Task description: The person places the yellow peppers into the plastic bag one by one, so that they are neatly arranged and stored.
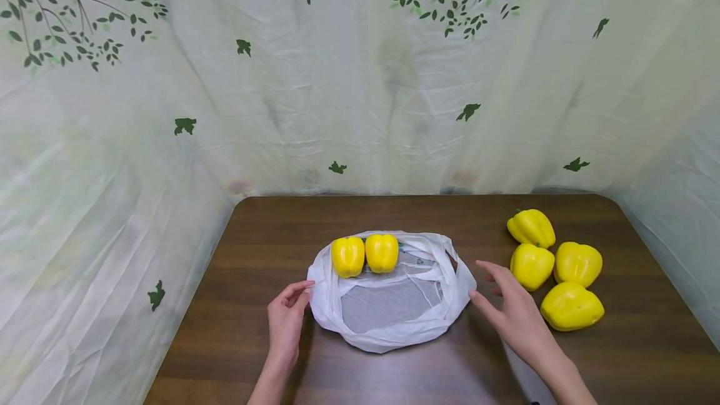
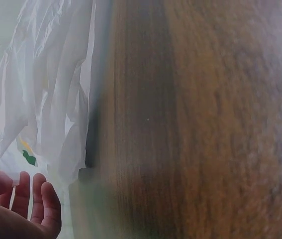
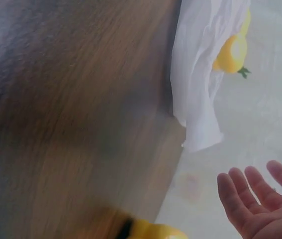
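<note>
A white plastic bag [image 1: 388,336] lies spread on the table with its mouth facing up. Two yellow bell peppers [image 1: 348,257] sit side by side at the far left part of its mouth. My left hand [image 1: 288,317] pinches the bag's left rim between thumb and forefinger, and a scrap of plastic shows between those fingertips in the left wrist view. At the bag's right side is my right hand [image 1: 520,314], its fingers spread and holding nothing. Its thumb tip comes close to the rim; whether it touches I cannot tell.
Several more yellow bell peppers [image 1: 578,264] lie grouped on the table's right side, just beyond my right hand. The brown wooden table [image 1: 270,230] ends at a pale curtain [image 1: 360,92] printed with green leaves, which hangs behind and at both sides.
</note>
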`<state>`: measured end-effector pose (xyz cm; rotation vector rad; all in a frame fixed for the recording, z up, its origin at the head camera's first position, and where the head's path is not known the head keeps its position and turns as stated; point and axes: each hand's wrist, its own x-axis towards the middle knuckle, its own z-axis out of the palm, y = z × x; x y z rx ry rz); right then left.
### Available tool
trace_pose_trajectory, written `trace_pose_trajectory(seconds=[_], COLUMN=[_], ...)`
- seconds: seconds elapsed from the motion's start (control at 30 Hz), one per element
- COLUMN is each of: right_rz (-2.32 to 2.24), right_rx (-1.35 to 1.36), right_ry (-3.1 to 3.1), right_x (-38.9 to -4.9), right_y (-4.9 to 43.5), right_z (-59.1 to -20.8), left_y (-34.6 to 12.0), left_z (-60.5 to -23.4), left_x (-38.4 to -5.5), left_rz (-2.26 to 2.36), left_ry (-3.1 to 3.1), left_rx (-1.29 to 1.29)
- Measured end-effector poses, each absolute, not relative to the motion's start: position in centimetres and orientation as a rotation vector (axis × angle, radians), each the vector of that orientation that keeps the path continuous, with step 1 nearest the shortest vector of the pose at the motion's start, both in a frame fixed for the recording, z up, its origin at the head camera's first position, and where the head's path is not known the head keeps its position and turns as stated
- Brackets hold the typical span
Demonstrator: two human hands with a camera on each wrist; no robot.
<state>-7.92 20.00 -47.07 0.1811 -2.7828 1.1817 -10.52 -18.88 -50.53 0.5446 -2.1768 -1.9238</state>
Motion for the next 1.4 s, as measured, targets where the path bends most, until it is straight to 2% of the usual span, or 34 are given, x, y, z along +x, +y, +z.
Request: trace_pose_trajectory(seconds=[1.4], right_rz=[0.988], right_rx=[-0.124], right_ry=[-2.614], right_x=[-3.6], right_y=[26.0], right_z=[-47.1], left_y=[-18.6], left_z=[-50.8], left_x=[-10.9], left_rz=[-1.891], left_ry=[-2.202], left_rx=[0.556])
